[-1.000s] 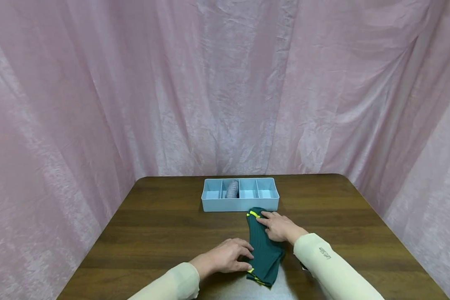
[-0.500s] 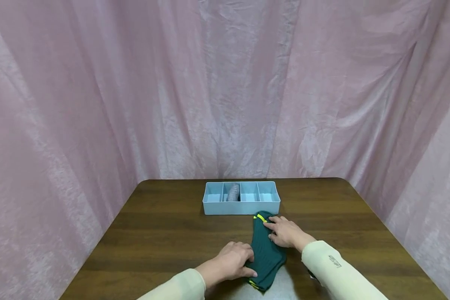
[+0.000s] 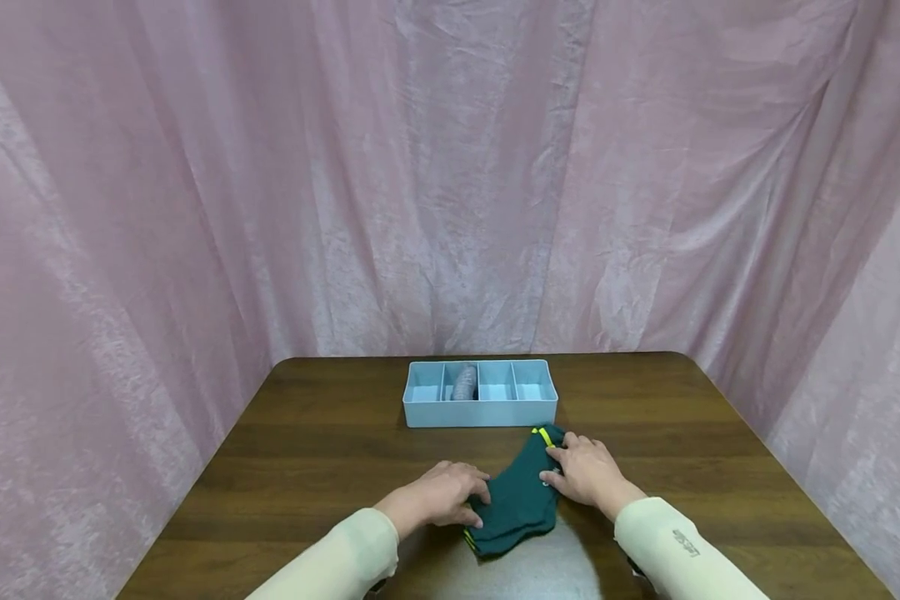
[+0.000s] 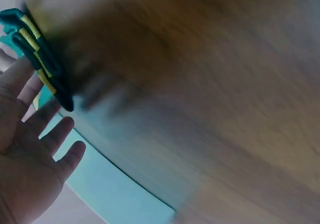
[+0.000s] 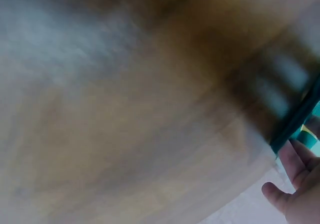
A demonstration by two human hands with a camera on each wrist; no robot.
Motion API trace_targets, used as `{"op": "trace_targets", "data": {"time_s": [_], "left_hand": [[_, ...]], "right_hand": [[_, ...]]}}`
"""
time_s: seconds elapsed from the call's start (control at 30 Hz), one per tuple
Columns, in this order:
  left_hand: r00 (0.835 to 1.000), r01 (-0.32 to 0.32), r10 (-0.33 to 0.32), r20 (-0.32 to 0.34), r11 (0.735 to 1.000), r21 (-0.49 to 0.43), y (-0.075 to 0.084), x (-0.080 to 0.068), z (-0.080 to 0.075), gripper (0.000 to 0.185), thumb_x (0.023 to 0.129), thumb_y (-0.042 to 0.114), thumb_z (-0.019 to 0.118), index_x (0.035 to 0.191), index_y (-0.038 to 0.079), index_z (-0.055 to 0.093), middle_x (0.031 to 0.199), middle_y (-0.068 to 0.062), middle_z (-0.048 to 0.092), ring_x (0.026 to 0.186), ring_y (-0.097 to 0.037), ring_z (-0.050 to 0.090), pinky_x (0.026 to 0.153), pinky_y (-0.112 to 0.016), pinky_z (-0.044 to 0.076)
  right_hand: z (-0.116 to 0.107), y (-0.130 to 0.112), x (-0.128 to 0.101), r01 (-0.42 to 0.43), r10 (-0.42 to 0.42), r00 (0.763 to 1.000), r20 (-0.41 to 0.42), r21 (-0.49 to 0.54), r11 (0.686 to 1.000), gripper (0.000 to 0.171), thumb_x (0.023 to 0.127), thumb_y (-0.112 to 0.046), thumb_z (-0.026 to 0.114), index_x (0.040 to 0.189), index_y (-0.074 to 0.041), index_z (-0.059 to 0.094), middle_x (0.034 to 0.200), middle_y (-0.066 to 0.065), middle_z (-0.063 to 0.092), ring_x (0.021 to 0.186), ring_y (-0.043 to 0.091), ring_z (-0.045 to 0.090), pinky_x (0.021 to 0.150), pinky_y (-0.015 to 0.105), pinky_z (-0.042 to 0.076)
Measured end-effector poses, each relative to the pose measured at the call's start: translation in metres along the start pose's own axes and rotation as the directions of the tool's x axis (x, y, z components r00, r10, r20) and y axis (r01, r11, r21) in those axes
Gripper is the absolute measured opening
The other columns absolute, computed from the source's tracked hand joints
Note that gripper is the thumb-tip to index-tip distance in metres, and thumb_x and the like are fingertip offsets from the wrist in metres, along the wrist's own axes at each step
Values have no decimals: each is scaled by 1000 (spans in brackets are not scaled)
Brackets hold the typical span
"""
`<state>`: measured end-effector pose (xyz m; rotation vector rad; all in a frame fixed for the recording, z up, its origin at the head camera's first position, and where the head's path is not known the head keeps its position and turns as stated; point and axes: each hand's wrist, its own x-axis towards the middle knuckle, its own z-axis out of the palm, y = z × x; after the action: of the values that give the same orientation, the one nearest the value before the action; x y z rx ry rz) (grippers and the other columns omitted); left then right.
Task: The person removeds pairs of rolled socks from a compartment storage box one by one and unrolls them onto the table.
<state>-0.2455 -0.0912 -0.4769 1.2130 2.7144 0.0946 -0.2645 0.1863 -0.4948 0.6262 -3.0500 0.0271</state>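
Since the green socks (image 3: 516, 504) swung diagonal a second ago, we see left hand (image 3: 438, 493) and right hand (image 3: 587, 472) spread flat, pressing them onto the counter (image 3: 307, 467).

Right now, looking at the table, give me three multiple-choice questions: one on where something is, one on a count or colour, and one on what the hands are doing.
1. Where does the grey roll lie in the blue tray?
A. second compartment from the left
B. far right compartment
C. outside it

2. How many compartments has the tray?
A. two
B. four
C. six

3. What are the hands doing?
A. both rest on the green socks
B. both lift the tray
C. both hang off the table

Answers: 1 A, the roll sits just right of the leftmost compartment. 2 B, three dividers make four. 3 A, the left hand touches the near-left end and the right hand the yellow-striped far end.
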Motion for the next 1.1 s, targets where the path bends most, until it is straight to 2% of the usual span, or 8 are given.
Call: {"op": "trace_targets", "data": {"time_s": [0.2,0.37,0.63,0.77,0.83,0.9,0.97,1.1], "left_hand": [[998,62,-62,-3,998,-16,-13,-3,-4,33,88,39,75,120,33,72,144,-4,53,134,-22,45,106,-46,38],[997,76,-76,-12,997,-25,-19,-4,-6,34,88,39,75,121,34,72,144,-5,53,134,-23,45,107,-47,37],[991,107,-114,-68,990,-89,-23,-5,5,31,91,37,71,120,24,73,138,-7,57,130,-24,49,106,-46,39],[983,122,-140,-118,982,-147,-18,-6,9,36,92,37,71,120,15,72,132,-6,60,124,-23,53,104,-40,43],[979,115,-141,-149,979,-169,-13,-6,9,38,91,38,72,119,13,72,128,-5,61,120,-21,55,101,-37,45],[976,97,-130,-177,978,-183,-7,-5,8,39,90,39,73,118,12,72,123,-3,62,116,-19,56,98,-34,47],[976,84,-117,-182,980,-178,-1,-4,8,41,89,40,74,118,11,72,120,-2,62,112,-16,57,95,-32,48],[982,90,-110,-151,987,-129,7,-4,12,44,87,42,75,118,11,72,118,-1,62,109,-14,56,93,-28,48]], "right_hand": [[3,-1,-7,-17,16,1000,-21,-31,999,59,94,-52,60,128,-5,66,108,18,57,101,31,57,88,49,48],[1,-1,-14,-30,29,999,-43,-15,999,58,93,-51,63,125,-3,68,103,17,57,95,29,57,82,46,50],[-1,-1,-18,-43,44,998,-33,41,998,53,91,-46,68,122,-3,70,103,15,59,95,29,59,79,48,49],[-5,4,-13,3,13,991,-136,116,993,39,89,-35,74,113,-5,73,99,10,61,92,28,61,75,46,49],[-7,9,-9,53,-17,979,-201,174,983,35,88,-28,76,114,-5,73,104,10,62,96,29,62,80,47,50],[-9,15,-4,100,-44,973,-225,240,966,35,88,-23,76,118,-5,71,114,12,63,107,32,60,90,50,49],[-12,21,0,132,-73,977,-199,301,945,40,87,-20,77,123,-4,69,126,15,60,117,36,56,96,54,46],[-11,32,2,119,-109,993,-46,367,923,50,86,-22,79,129,-3,64,137,18,56,127,41,51,101,58,40]]}}
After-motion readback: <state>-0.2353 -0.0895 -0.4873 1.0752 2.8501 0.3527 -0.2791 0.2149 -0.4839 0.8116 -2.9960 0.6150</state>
